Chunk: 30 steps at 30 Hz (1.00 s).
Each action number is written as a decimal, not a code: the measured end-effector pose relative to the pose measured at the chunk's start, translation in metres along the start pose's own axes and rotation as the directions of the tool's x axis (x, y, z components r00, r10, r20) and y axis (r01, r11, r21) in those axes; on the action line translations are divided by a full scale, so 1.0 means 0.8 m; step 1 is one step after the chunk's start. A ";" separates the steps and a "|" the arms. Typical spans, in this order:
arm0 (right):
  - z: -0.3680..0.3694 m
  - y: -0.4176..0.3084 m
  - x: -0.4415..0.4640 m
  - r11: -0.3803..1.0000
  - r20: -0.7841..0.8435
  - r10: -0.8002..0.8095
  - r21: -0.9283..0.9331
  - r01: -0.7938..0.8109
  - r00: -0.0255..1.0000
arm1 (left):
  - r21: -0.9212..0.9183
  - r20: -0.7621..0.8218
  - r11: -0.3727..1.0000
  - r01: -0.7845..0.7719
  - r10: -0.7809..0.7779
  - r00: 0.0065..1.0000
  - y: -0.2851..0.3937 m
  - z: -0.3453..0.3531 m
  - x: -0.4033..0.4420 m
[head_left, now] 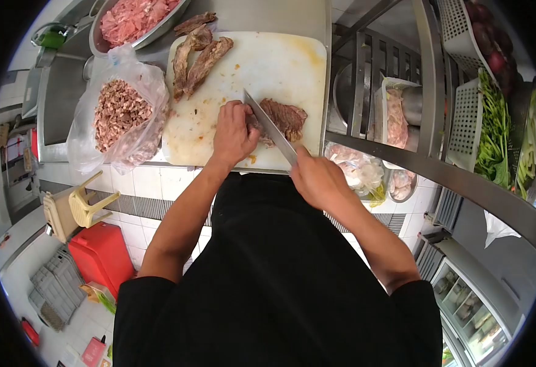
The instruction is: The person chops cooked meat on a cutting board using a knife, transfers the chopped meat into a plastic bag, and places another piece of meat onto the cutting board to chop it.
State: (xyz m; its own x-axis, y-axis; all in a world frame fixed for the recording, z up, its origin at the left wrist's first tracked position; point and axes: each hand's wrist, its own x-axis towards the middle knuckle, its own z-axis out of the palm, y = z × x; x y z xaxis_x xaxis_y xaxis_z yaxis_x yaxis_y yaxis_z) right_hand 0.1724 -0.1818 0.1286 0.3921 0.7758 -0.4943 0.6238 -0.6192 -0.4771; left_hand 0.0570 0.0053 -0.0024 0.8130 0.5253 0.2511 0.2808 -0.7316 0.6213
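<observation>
My right hand [318,178] is closed around the handle of a kitchen knife [272,127], its blade slanting up and to the left across a piece of brown cooked meat [285,117]. Thin cuts show in the meat to the right of the blade. With curled fingers, my left hand [236,131] presses on the meat at the blade's left side and hides part of it. Under both lies a white cutting board [268,58] with small crumbs and yellowish stains. Longer chunks of cooked meat [209,64] rest at the board's upper left.
Left of the board sits a clear plastic bag of diced meat [121,113]. A metal bowl of raw pink meat [135,23] stands behind it. To the right are a metal rack [396,158], bagged food [356,168] and a white basket of green vegetables [491,131].
</observation>
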 end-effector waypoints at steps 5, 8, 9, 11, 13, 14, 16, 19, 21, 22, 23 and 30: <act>0.035 0.005 0.010 1.000 -0.025 0.015 -0.001 -0.015 1.000 | -0.010 0.002 1.000 -0.017 0.017 1.000 -0.002 0.004 -0.002; 0.062 -0.003 0.058 0.999 -0.165 -0.047 0.003 0.048 0.985 | -0.004 -0.008 1.000 -0.002 0.002 1.000 -0.006 0.004 0.000; 0.062 -0.003 0.061 0.999 -0.167 -0.046 0.003 0.047 0.985 | -0.002 -0.026 1.000 -0.004 0.004 1.000 -0.005 0.006 -0.001; 0.062 -0.001 0.058 1.000 -0.149 -0.023 -0.012 0.021 0.989 | -0.013 -0.023 1.000 0.000 -0.001 1.000 -0.003 0.006 -0.004; 0.047 -0.001 0.028 1.000 -0.110 -0.005 -0.017 0.004 0.994 | -0.015 -0.030 1.000 0.000 -0.001 1.000 -0.004 0.004 0.001; 0.043 0.003 0.007 1.000 -0.058 0.014 -0.025 -0.015 0.998 | 0.002 -0.041 1.000 -0.002 0.002 0.999 -0.003 0.005 0.000; 0.050 0.027 -0.019 0.998 -0.042 0.046 -0.034 -0.048 0.998 | 0.020 -0.056 1.000 0.007 -0.006 0.998 -0.004 0.006 0.001; 0.054 0.022 0.000 0.995 -0.007 0.096 -0.033 -0.096 0.995 | -0.001 -0.050 1.000 0.003 -0.003 0.999 -0.004 0.006 0.001; 0.061 0.010 0.034 0.999 -0.100 0.017 -0.032 -0.020 0.995 | -0.006 -0.003 0.999 0.039 -0.039 0.999 0.000 0.003 -0.003; 0.058 0.002 0.047 0.999 -0.108 0.012 -0.029 -0.015 0.994 | 0.000 -0.007 0.999 0.032 -0.032 0.999 -0.001 0.003 -0.001; 0.055 -0.007 0.056 1.000 -0.141 -0.015 -0.018 0.012 0.990 | -0.018 -0.001 0.999 0.036 -0.036 0.999 -0.002 0.002 -0.002; 0.025 0.020 -0.005 0.998 -0.049 0.018 -0.058 -0.021 0.999 | -0.201 -0.026 0.978 0.062 -0.069 0.997 -0.006 -0.019 -0.010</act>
State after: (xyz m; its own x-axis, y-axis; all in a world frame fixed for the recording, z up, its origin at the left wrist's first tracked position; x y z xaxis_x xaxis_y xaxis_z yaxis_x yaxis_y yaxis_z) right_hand 0.1671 -0.1969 0.1084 0.4365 0.7693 -0.4665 0.6533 -0.6275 -0.4236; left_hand 0.0415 0.0116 0.0038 0.7783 0.5856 0.2267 0.2225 -0.5948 0.7725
